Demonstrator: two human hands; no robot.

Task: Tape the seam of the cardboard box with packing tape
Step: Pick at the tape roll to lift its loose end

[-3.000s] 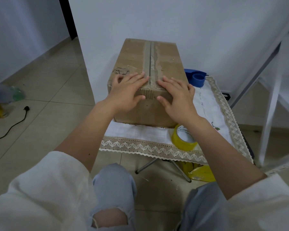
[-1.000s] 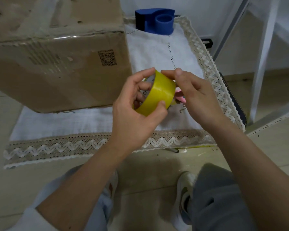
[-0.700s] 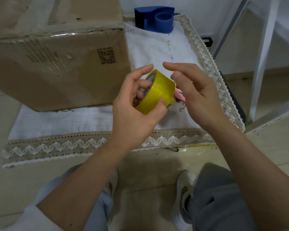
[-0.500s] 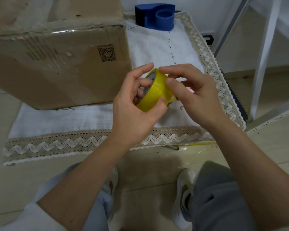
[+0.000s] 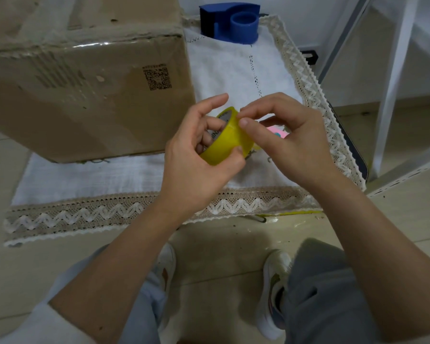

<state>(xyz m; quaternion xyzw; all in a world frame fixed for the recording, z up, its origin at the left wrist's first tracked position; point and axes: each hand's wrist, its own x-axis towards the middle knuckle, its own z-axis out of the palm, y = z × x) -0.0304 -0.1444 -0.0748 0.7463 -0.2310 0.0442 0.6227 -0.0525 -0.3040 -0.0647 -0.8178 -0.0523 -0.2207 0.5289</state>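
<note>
Above the cloth-covered table (image 5: 90,175), the left hand (image 5: 196,157) grips one yellow tape roll (image 5: 227,137), fingers through its core. The right hand (image 5: 288,140) pinches at the roll's rim, likely seeking the loose end; scraping with a nail while turning the roll should help. One cardboard box (image 5: 85,83) sits just left; one blue dispenser (image 5: 230,21) stands behind.

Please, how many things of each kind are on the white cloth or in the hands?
Cardboard box: 1
Yellow tape roll, held by left hand and right hand: 1
Blue tape dispenser: 1
Total: 3
</note>
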